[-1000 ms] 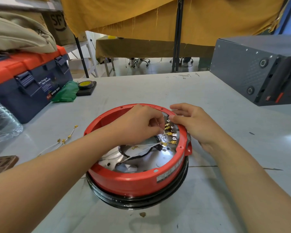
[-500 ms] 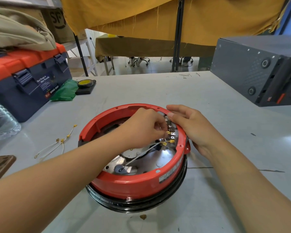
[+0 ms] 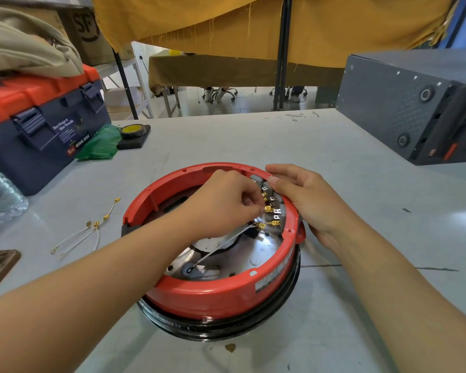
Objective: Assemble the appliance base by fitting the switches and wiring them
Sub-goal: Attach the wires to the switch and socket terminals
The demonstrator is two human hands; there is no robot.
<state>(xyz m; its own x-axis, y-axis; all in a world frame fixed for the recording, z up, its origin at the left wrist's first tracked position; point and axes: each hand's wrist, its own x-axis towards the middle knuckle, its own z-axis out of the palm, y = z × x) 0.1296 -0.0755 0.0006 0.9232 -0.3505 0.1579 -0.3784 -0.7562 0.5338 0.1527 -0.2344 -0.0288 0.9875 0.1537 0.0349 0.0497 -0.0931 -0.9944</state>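
Observation:
The round red appliance base (image 3: pixel 215 294) lies upside down on the grey table, black rim underneath, shiny metal plate inside. Grey switches (image 3: pixel 273 201) with brass terminals sit along its inner right wall. My left hand (image 3: pixel 223 203) reaches inside, fingertips pinched on a brass wire connector (image 3: pixel 268 209) at the switches. A white wire (image 3: pixel 226 244) runs from there down to a ring lug on the plate. My right hand (image 3: pixel 304 200) grips the base's right rim beside the switches, thumb on top.
Spare white wires with brass terminals (image 3: pixel 92 230) lie left of the base. A blue and red toolbox (image 3: pixel 38 125), a green bag (image 3: pixel 100 144) and a tape roll (image 3: pixel 133 129) stand at the back left. A dark grey metal box (image 3: pixel 414 103) is at the back right.
The base has shifted slightly toward the left in view. My left fingers have stayed pinched at the switch terminals, and my right hand has kept its hold on the rim.

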